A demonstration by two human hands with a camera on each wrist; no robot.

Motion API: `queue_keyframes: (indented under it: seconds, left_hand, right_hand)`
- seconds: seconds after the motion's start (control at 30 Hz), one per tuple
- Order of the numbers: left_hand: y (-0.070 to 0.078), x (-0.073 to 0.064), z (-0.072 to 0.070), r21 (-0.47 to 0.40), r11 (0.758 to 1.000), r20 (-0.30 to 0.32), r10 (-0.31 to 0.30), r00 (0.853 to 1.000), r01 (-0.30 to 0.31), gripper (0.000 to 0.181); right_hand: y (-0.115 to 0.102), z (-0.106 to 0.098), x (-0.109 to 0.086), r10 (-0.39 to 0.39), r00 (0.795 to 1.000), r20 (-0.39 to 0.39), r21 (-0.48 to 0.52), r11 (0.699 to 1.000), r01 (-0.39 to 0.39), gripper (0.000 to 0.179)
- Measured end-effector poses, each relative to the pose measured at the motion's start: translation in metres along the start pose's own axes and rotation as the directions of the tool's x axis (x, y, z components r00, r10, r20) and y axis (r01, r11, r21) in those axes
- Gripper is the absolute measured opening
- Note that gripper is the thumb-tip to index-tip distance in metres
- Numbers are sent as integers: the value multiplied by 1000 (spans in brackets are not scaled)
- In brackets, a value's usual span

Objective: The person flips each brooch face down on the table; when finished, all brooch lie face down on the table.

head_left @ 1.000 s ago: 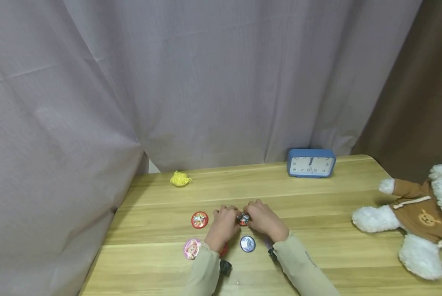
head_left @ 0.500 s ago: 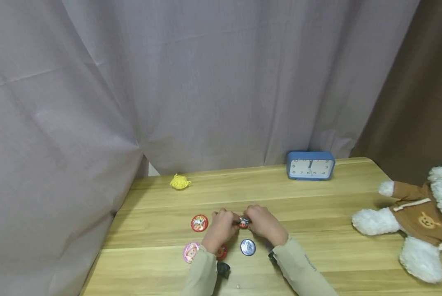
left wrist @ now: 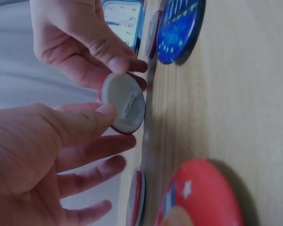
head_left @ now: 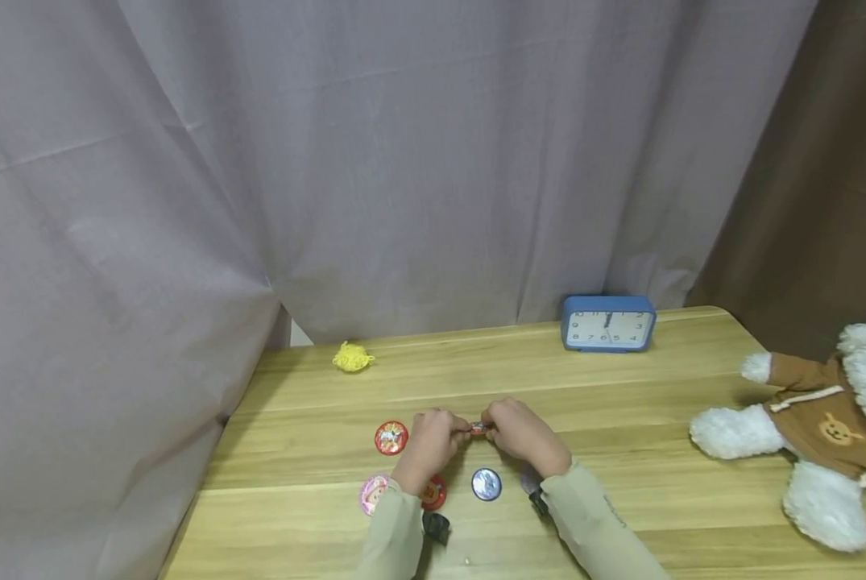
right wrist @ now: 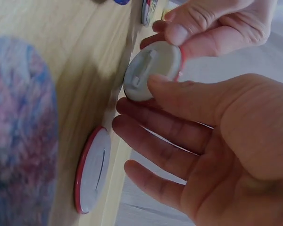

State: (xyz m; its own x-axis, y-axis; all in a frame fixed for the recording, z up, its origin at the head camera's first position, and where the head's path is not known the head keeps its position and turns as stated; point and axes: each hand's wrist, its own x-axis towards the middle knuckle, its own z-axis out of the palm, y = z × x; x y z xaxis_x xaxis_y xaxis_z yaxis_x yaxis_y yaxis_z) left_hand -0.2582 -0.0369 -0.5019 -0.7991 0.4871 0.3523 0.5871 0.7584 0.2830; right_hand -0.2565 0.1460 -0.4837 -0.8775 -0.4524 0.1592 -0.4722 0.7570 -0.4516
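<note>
Both hands pinch one round pin badge [head_left: 478, 428] over the middle of the table. Its rim is red, and its pale back with a pin clasp faces both wrist cameras. My left hand [head_left: 430, 445] holds the left edge, thumb on the back of the badge [left wrist: 124, 103], other fingers spread below. My right hand [head_left: 523, 435] grips the opposite edge, its thumb [right wrist: 162, 82] also against the back. The badge stands tilted up, its lower edge close to the wood. The head view shows only a thin strip of its printed face.
On the table [head_left: 295, 451] lie a red badge [head_left: 391, 437], a pink badge [head_left: 373, 493], another red one [head_left: 433, 492] by the left wrist, a blue badge [head_left: 486, 484] and a purplish badge [head_left: 530, 481]. Behind are yellow yarn [head_left: 352, 357] and a clock [head_left: 609, 324]; a teddy bear [head_left: 824, 427] sits right.
The badge between the hands has tipped, so its printed face, plain to see one second ago, is now nearly edge-on. The hands stay in almost the same place.
</note>
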Motion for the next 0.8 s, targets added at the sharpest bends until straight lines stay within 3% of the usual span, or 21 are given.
queue_keyframes:
  seconds: [0.3, 0.63, 0.8]
  left_hand:
    - [1, 3, 2, -16, 999, -111, -53, 992, 51, 16]
    - [2, 5, 5, -62, 995, -155, -83, 985, 74, 11]
    - [4, 5, 4, -103, 992, -138, -88, 987, 74, 13]
  right_hand:
    - [4, -1, 3, 16, 999, -37, 78, 997, -13, 14]
    - [3, 0, 6, 128, 991, -36, 151, 981, -122, 17]
    - [3, 0, 6, 140, 988, -61, 146, 981, -130, 16]
